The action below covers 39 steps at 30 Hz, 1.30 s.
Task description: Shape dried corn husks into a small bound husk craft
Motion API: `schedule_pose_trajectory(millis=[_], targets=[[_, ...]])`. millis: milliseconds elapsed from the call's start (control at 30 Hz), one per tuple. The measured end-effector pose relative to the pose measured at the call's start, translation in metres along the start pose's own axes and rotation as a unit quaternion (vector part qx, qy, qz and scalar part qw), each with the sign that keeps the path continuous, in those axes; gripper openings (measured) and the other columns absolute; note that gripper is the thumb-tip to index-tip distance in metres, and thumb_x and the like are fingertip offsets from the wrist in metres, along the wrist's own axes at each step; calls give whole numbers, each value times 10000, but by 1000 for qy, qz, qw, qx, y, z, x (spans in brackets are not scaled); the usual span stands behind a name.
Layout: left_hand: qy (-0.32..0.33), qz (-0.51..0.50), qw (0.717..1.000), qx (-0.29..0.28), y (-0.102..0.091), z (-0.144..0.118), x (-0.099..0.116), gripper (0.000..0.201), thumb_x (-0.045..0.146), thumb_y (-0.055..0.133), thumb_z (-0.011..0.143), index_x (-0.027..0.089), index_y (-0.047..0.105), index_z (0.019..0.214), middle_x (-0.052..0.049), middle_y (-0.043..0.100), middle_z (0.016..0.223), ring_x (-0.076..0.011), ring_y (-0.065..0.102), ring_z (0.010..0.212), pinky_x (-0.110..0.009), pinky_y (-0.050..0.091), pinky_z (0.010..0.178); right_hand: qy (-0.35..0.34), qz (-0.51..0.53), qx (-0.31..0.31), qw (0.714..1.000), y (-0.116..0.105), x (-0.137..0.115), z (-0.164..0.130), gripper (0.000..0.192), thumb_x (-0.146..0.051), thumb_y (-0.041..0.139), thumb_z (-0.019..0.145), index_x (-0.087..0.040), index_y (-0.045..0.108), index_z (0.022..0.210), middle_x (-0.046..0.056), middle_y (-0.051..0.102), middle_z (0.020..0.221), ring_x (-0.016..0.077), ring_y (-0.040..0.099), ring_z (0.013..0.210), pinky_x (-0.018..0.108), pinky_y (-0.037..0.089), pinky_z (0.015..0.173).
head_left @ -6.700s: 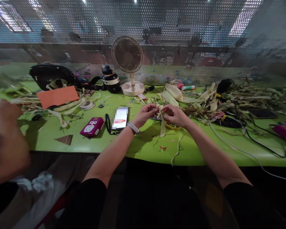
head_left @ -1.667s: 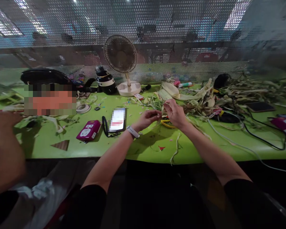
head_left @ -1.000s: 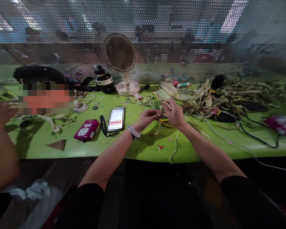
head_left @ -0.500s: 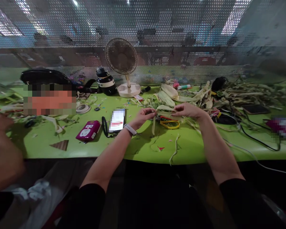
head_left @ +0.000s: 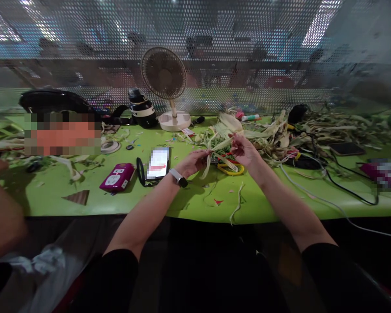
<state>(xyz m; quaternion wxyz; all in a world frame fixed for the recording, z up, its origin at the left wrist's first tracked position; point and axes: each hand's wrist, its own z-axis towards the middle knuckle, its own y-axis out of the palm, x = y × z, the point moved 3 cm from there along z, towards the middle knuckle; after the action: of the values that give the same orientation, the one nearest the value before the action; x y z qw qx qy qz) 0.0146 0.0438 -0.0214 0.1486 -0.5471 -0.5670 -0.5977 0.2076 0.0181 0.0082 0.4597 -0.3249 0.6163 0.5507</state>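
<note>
1. Your left hand [head_left: 192, 163] pinches one end of a pale husk strip [head_left: 219, 147]; its grip is closed on that end, just above the worktop [head_left: 189, 195].
2. Your right hand [head_left: 244, 150] pinches the other end of the same strip, fingers closed on it; the strip spans the gap between your two hands.
3. One pair of yellow-handled scissors [head_left: 230, 168] lies on the worktop just below your hands.
4. One phone [head_left: 158, 162] and one magenta box [head_left: 117, 177] lie to your left, side by side.
5. One small fan [head_left: 164, 76] stands at the back, with one dark bottle [head_left: 141, 108] beside it.
6. One heap of husks [head_left: 280, 134] lies to your right.
7. One other person's arm [head_left: 0, 208] shows at the far left.
</note>
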Motion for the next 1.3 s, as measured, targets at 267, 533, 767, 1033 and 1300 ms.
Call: schedule_pose_trajectory(millis=[267,533,767,1033,1300], targets=[[100,30,994,8,2,-3,3,225,128,838,634,136,662,773,17,687,698,-60,601,604,-200,487,630,-99,-91,-48,990,14,-2,-16,456,-570,840,592,-224,597,764,-60,596,624,61,454,451,212,393,447],[193,120,974,-9,8,-11,6,383,233,862,619,146,581,864,31,658,715,-71,613,643,-222,489,670,-263,-376,-123,880,28,0,-33,359,-547,659,818,-191,687,854,-1,621,657,127,509,574,264,409,564],[245,200,949,-14,11,-12,7,430,296,875,600,171,539,837,44,603,736,-78,579,686,-221,487,679,-317,-450,-129,825,32,-4,-40,220,-384,594,879,-201,692,807,41,693,759,161,586,671,283,450,659],[276,284,918,-26,15,-16,9,464,371,868,622,186,505,844,12,617,741,-122,615,727,-235,475,651,-303,-479,-117,816,29,-2,-39,177,-333,604,841,-185,687,792,30,669,680,142,536,586,262,398,578],[300,315,900,-38,15,-15,4,455,426,845,653,190,534,886,-2,648,734,-140,633,725,-264,485,689,-338,-511,-96,785,30,3,-40,160,-306,578,860,-200,665,777,44,677,715,162,576,634,278,439,642]])
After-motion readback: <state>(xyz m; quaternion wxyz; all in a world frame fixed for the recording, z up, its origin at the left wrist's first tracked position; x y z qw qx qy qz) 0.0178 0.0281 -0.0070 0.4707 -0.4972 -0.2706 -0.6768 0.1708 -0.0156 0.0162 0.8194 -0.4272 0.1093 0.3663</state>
